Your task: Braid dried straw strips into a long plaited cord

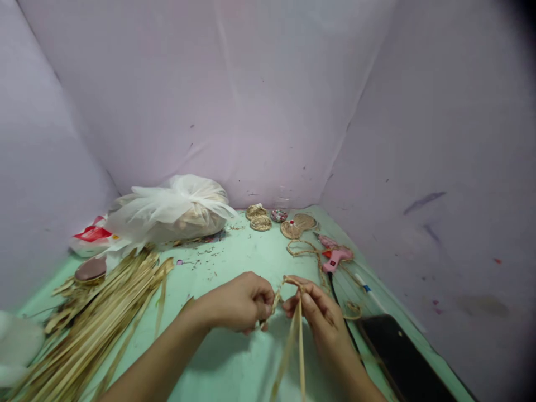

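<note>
Between my two hands runs a short braid of dried leaf strips point(277, 299), curving up from one hand to the other. My left hand point(247, 301) is closed in a pinch on the braid's left end. My right hand point(316, 307) pinches the other end between thumb and fingers. Two loose straw-coloured strips point(301, 352) hang from the right fingers toward the front of the table, one blurred. Both hands are above the green tabletop point(226, 357). What lies inside the left fist is mostly hidden.
A pile of long dried strips point(104, 312) lies at left, below a white plastic bag point(180, 209). Coiled woven pieces point(298, 225) sit at the back. At right are a pink glue gun point(336, 259), jute cord point(301, 249), a pen point(371, 292) and a black phone point(404, 357).
</note>
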A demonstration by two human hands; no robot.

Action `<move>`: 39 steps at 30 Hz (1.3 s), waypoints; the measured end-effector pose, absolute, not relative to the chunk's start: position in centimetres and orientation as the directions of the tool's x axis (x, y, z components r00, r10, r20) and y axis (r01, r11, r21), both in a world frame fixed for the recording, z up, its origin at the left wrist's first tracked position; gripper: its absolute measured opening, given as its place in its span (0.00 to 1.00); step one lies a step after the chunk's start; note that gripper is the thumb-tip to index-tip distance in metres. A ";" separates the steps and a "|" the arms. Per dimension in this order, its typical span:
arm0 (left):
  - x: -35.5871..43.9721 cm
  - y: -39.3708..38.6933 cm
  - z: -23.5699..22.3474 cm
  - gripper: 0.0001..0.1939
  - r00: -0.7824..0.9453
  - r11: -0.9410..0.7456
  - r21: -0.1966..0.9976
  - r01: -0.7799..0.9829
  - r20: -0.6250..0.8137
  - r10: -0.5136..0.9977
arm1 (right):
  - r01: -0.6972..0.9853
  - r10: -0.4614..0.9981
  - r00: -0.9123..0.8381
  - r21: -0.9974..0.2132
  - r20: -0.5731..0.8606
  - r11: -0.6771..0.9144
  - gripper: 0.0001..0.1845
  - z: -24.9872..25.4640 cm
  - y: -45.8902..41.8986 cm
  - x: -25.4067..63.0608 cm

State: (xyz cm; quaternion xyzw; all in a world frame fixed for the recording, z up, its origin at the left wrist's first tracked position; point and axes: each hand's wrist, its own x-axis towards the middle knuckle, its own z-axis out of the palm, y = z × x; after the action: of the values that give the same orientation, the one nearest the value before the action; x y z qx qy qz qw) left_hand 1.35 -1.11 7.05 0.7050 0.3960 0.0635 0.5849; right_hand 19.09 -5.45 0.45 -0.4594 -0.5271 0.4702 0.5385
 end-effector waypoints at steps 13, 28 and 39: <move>1.7 0.1 5.2 0.04 0.482 0.311 0.882 0.354 -0.457 0.748 | -0.502 0.956 -0.012 -0.825 -0.293 -0.259 0.11 -0.5 -4.2 19.2; 1.4 0.0 6.5 0.04 0.520 0.278 0.859 0.430 -0.488 0.701 | -0.513 0.929 0.082 -0.814 -0.361 -0.272 0.14 0.7 -4.5 18.4; 1.0 0.5 6.0 0.08 0.451 0.323 0.876 0.357 -0.464 0.762 | -0.310 0.925 0.149 -0.904 -0.351 -0.293 0.09 0.3 -4.8 18.0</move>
State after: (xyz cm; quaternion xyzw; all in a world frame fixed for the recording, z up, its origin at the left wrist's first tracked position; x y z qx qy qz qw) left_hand 1.00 0.53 6.04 0.5603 0.4995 0.1576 0.6417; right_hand 18.04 -4.83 0.28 -0.5473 -0.2805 0.5891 0.5241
